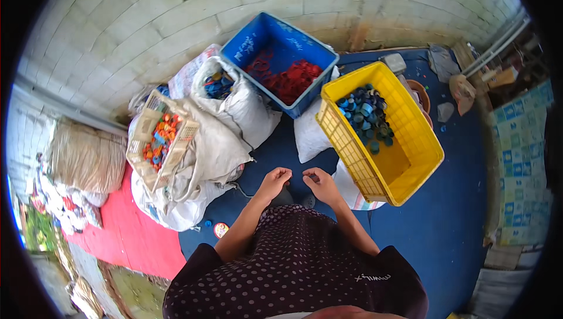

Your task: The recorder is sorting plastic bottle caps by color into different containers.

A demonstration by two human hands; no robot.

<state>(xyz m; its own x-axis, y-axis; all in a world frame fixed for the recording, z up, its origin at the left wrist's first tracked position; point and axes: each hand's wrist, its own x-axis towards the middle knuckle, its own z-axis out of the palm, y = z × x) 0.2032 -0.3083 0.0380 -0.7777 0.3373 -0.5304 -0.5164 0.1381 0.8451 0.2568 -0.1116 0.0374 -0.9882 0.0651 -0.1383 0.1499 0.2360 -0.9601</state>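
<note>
My left hand (274, 184) and my right hand (322, 185) are held a little apart in front of my body, at the middle of the view. Both have curled fingers; anything inside them is too small or hidden to make out. To the right of my right hand, a yellow plastic crate (415, 169) stands tilted, with blue, teal and dark bottle caps (365, 114) heaped at its far end. Left of my left hand, a cream crate (179, 163) with orange, red and blue caps (161, 140) rests on white sacks (214, 149).
A blue bin (281, 29) holding red pieces (293, 81) stands at the back by the block wall (193, 8). Beside it, an open white sack (249, 114) holds dark blue pieces. Blue sheeting (434, 248) and a red sheet (141, 231) cover the floor. A round lid (221, 230) lies near my left forearm.
</note>
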